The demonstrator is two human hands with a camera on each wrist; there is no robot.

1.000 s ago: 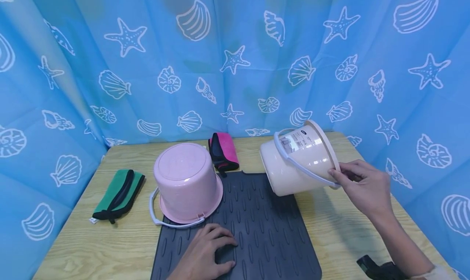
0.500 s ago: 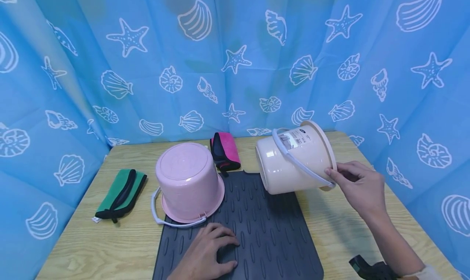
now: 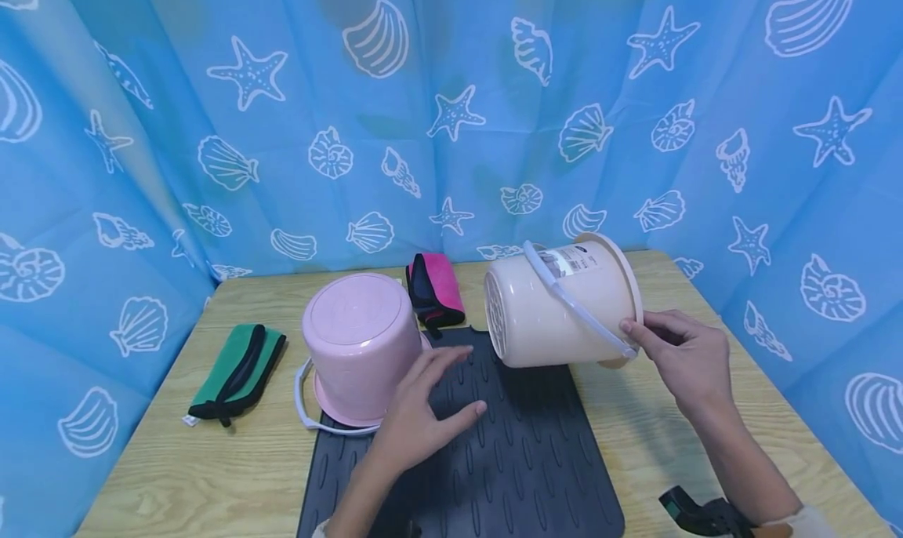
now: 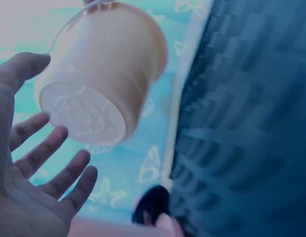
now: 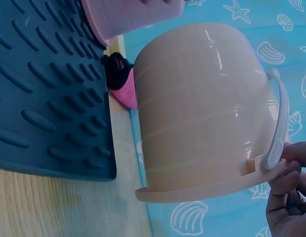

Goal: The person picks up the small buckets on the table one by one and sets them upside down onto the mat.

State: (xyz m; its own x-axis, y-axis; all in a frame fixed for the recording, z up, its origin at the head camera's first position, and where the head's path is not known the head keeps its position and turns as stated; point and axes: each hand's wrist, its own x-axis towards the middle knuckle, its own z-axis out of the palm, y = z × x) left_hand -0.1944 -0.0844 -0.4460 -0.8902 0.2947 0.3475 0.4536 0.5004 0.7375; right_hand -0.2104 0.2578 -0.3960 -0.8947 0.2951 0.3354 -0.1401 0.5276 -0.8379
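Note:
My right hand [image 3: 694,361] grips the rim of a cream bucket [image 3: 564,310] near its handle joint. The bucket is tipped on its side above the dark mat, its bottom facing left and its mouth right. In the right wrist view, the thumb and fingers pinch the rim beside the pale handle [image 5: 280,118]. My left hand [image 3: 423,416] is in front of an upside-down pink bucket [image 3: 360,350], thumb and fingers spread, holding nothing. The left wrist view has its straight fingers reaching toward the cream bucket's base [image 4: 81,113].
A dark ribbed mat [image 3: 494,459] lies on the wooden table [image 3: 162,475]. To the left is a folded green cloth item [image 3: 236,373] with black trim; a pink one [image 3: 436,287] lies at the back. A blue shell-print curtain [image 3: 451,130] surrounds the table.
My left hand has lifted off the mat, moved forward and spread its fingers. My right hand has turned the cream bucket so its bottom faces left more, shifting it slightly left.

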